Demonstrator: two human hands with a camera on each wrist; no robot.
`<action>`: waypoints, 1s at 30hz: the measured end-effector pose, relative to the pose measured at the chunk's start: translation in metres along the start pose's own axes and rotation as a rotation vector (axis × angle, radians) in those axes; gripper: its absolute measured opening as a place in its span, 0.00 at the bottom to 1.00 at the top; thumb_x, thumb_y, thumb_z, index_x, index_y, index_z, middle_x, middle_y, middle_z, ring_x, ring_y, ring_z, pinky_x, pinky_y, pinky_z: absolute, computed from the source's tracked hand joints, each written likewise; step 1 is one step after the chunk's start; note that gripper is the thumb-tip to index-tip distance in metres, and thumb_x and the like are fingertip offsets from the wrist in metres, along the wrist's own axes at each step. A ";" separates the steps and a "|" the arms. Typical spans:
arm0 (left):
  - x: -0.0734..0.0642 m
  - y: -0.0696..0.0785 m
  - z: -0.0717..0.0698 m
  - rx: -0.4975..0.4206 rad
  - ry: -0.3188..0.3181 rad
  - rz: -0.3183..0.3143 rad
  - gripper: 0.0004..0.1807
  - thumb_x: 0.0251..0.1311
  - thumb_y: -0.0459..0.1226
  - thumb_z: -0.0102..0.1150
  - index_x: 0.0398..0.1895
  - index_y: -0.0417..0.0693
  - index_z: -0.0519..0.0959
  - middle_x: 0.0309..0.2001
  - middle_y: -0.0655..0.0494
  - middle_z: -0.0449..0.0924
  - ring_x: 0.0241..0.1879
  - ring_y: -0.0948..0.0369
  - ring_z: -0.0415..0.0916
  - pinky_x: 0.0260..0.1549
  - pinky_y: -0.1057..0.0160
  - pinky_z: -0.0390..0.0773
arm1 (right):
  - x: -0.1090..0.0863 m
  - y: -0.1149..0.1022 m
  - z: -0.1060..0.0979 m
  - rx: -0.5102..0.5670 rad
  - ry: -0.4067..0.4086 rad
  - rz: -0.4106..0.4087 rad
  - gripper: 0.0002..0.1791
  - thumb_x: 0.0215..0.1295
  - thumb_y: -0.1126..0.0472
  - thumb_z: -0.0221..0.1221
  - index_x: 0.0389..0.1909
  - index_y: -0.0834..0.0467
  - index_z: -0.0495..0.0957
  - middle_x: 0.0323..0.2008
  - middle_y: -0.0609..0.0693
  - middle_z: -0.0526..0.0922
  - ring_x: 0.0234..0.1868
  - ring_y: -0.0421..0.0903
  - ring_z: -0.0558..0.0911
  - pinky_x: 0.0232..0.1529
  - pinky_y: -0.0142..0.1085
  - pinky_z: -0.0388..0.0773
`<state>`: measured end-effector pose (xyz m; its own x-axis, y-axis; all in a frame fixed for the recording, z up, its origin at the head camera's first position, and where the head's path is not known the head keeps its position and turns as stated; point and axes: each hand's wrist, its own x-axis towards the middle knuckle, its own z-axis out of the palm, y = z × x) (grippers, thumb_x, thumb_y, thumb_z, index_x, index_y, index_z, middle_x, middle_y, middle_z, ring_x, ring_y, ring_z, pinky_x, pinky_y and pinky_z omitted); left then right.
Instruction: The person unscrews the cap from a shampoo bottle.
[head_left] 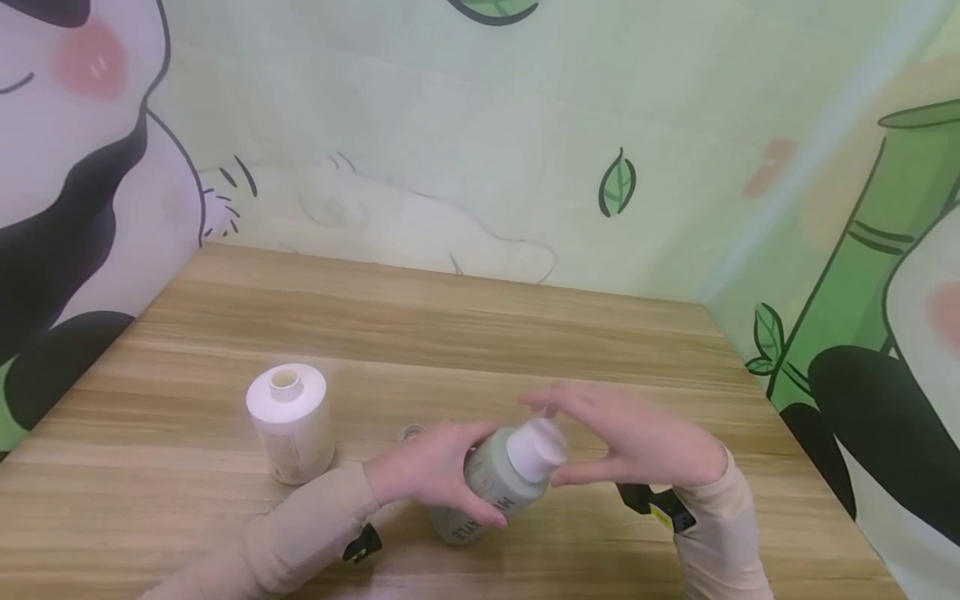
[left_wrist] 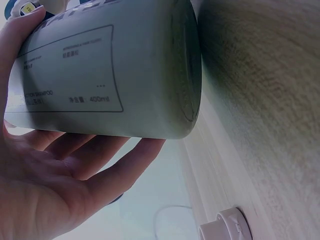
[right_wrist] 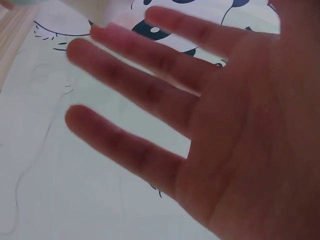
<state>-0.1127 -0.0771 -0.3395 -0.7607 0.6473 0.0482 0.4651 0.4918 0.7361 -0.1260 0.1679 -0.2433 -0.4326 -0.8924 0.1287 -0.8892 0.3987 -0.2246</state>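
Observation:
My left hand (head_left: 431,465) grips a grey-green shampoo bottle (head_left: 495,477) around its body, thumb on the near side. The bottle tilts to the right, its base low over the table. In the left wrist view the label on the shampoo bottle (left_wrist: 75,75) reads 400ml. A white cap (head_left: 537,450) tops its upper end. Beside that cap is my right hand (head_left: 637,442), fingers spread around it and not closed; the right wrist view shows the fingers of my right hand (right_wrist: 150,100) extended, with the cap's edge at the upper left.
A white bottle (head_left: 288,433) with an uncovered neck stands upright to the left on the wooden table (head_left: 450,325). Behind my left hand lies a small white ringed piece (head_left: 412,432), partly hidden. A printed cloth backdrop (head_left: 450,150) borders the table at the back and sides.

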 end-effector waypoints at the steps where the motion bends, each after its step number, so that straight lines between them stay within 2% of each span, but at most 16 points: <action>1: 0.000 0.000 0.000 -0.002 0.000 0.000 0.38 0.37 0.51 0.78 0.54 0.53 0.72 0.47 0.61 0.82 0.43 0.67 0.79 0.44 0.69 0.78 | 0.000 0.000 0.000 -0.002 0.000 0.012 0.34 0.60 0.44 0.64 0.63 0.55 0.68 0.54 0.43 0.79 0.50 0.38 0.79 0.52 0.38 0.81; 6: 0.000 0.000 0.001 0.000 0.007 -0.004 0.37 0.36 0.51 0.78 0.53 0.54 0.73 0.45 0.62 0.82 0.42 0.68 0.78 0.43 0.69 0.78 | 0.001 0.000 0.002 0.000 0.026 0.033 0.26 0.59 0.42 0.63 0.55 0.50 0.72 0.43 0.36 0.78 0.42 0.32 0.76 0.44 0.30 0.78; 10: 0.000 0.001 0.001 0.003 0.011 -0.008 0.37 0.36 0.51 0.78 0.52 0.54 0.73 0.45 0.62 0.82 0.41 0.68 0.78 0.43 0.69 0.78 | 0.002 0.001 0.003 0.010 0.028 0.033 0.22 0.61 0.42 0.62 0.50 0.48 0.73 0.38 0.34 0.77 0.39 0.31 0.75 0.42 0.29 0.77; 15: 0.000 0.000 0.001 0.003 0.011 0.000 0.37 0.36 0.52 0.78 0.51 0.53 0.73 0.44 0.62 0.82 0.40 0.69 0.78 0.41 0.70 0.78 | 0.002 0.002 0.004 -0.024 0.034 0.002 0.21 0.63 0.42 0.60 0.50 0.50 0.73 0.41 0.36 0.79 0.40 0.33 0.77 0.43 0.31 0.79; 21: 0.000 0.001 0.000 -0.012 0.007 -0.006 0.37 0.37 0.52 0.78 0.52 0.54 0.73 0.45 0.62 0.82 0.41 0.69 0.78 0.42 0.70 0.78 | 0.001 0.002 0.004 -0.035 0.060 -0.063 0.18 0.63 0.48 0.62 0.51 0.49 0.74 0.46 0.37 0.78 0.43 0.33 0.78 0.45 0.31 0.80; 26: 0.000 0.000 0.001 0.004 0.009 -0.001 0.37 0.37 0.52 0.78 0.51 0.53 0.73 0.44 0.60 0.82 0.41 0.68 0.78 0.42 0.70 0.78 | 0.001 0.002 0.003 -0.048 0.056 -0.112 0.25 0.60 0.51 0.65 0.58 0.50 0.73 0.51 0.40 0.77 0.48 0.37 0.79 0.50 0.35 0.80; 30: 0.000 0.000 0.001 0.014 0.010 0.001 0.36 0.37 0.52 0.78 0.51 0.53 0.73 0.44 0.60 0.83 0.41 0.67 0.78 0.41 0.69 0.78 | 0.000 0.001 0.003 -0.041 0.051 -0.080 0.30 0.60 0.47 0.65 0.61 0.52 0.70 0.55 0.43 0.77 0.53 0.40 0.79 0.53 0.38 0.81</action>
<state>-0.1119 -0.0763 -0.3401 -0.7649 0.6418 0.0561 0.4720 0.4990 0.7268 -0.1269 0.1676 -0.2464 -0.3656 -0.9104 0.1935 -0.9263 0.3355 -0.1718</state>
